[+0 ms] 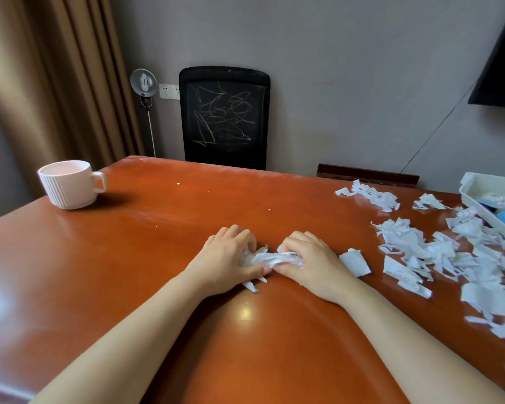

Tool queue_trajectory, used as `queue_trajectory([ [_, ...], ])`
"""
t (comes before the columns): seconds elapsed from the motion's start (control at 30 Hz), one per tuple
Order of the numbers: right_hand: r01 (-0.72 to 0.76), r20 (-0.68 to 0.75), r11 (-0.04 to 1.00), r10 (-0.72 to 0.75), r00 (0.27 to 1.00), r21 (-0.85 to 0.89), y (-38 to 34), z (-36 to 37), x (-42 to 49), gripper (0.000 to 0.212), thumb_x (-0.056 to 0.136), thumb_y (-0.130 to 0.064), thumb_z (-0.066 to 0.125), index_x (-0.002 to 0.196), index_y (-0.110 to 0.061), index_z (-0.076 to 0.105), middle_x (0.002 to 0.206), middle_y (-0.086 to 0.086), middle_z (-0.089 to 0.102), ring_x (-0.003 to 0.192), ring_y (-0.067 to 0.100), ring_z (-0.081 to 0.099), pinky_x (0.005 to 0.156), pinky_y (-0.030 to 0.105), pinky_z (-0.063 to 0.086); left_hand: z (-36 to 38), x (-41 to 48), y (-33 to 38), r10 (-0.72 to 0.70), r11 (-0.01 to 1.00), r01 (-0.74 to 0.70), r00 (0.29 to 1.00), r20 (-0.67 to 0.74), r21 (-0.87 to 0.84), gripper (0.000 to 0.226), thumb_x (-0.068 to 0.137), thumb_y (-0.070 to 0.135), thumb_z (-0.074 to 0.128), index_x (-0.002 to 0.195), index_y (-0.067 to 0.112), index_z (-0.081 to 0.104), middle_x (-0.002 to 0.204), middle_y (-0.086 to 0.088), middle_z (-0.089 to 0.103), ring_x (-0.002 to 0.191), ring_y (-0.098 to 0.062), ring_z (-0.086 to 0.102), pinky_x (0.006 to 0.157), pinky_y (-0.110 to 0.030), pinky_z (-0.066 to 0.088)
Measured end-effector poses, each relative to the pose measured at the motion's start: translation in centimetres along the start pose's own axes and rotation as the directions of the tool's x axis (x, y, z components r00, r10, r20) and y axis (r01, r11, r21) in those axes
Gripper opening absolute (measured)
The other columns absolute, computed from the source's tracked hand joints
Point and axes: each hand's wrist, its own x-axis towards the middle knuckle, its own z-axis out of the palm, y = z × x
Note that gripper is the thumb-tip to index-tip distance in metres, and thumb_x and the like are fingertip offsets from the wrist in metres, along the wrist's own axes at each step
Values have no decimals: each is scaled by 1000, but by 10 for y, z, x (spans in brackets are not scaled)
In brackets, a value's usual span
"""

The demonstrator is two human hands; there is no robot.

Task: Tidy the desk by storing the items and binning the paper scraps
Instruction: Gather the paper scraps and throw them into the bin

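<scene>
Both hands rest on the brown desk (158, 258) at its middle. My left hand (225, 255) and my right hand (309, 258) press together on a bunch of white paper scraps (267, 258), fingers curled around it from either side. One loose scrap (356, 262) lies just right of my right hand. A wide scatter of torn paper scraps (438, 255) covers the desk's right side. At the far right edge stands a white storage tray (473, 196) with coloured items inside, only partly in view.
A white ribbed mug (70, 185) stands at the desk's far left corner. A black office chair (225, 118) sits behind the far edge. Brown curtains (41, 83) hang at the left, and a dark screen (502, 68) is on the wall at the right.
</scene>
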Motion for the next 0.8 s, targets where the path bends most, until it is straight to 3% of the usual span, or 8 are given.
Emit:
queue_trajectory([
  [0.2,-56,90,997,51,995,61,-6,-5,-4,40,77,-56,63,110,-41,46,107,-10,55,98,11,51,82,35,47,-2,-2,-1,24,997,-28,998,-59,-74,19,83,33,67,86,19,53,88,10,45,87,-16,42,74,-26,37],
  [0.27,-22,88,999,18,996,47,-5,-3,-3,34,78,-57,62,105,-42,47,101,-8,58,93,13,54,79,36,48,-3,-5,1,44,995,-50,997,-68,-89,17,87,26,62,77,20,49,83,9,45,83,-16,42,70,-25,34],
  [0.4,-5,8,997,4,1000,76,-2,-2,-3,21,88,-49,54,86,-29,56,77,-2,62,75,19,57,65,36,45,-7,-7,4,22,988,-43,990,-140,-148,26,93,29,54,75,9,54,78,-1,52,69,-12,46,59,-17,34],
  [0.53,-10,-69,997,15,998,82,-2,-3,-4,33,93,-44,50,70,-20,52,60,2,52,63,26,55,54,33,38,-7,-8,4,-49,977,18,989,-141,-213,30,94,36,52,73,14,51,65,0,63,55,-12,60,56,-31,49],
  [0.63,-27,-152,978,60,987,207,1,-5,-4,39,94,-39,50,59,-22,44,52,-4,44,51,18,49,46,34,42,-10,-9,6,-79,979,47,984,-161,-196,35,91,41,54,71,12,52,61,-4,64,55,-17,62,56,-36,50],
  [0.7,-28,-222,951,100,970,307,1,-9,-3,41,94,-38,50,57,-21,43,56,3,52,51,18,48,45,32,44,-13,-9,8,-121,962,70,976,-183,-264,38,91,37,57,65,10,48,58,-2,59,48,-9,60,51,-30,49],
  [0.77,-29,-305,901,177,936,433,-1,-15,-1,47,93,-39,50,63,-3,49,61,14,53,54,21,48,54,33,48,-16,-9,10,-195,918,109,961,-197,-380,43,91,33,57,58,11,40,57,-3,54,42,-5,53,46,-23,46],
  [0.8,-23,-342,855,232,910,519,-4,-20,-1,50,93,-36,52,61,2,43,55,12,43,49,14,40,52,23,43,-17,-9,9,-240,882,130,951,-194,-452,44,91,31,57,57,11,38,58,-7,55,40,-4,48,43,-22,43],
])
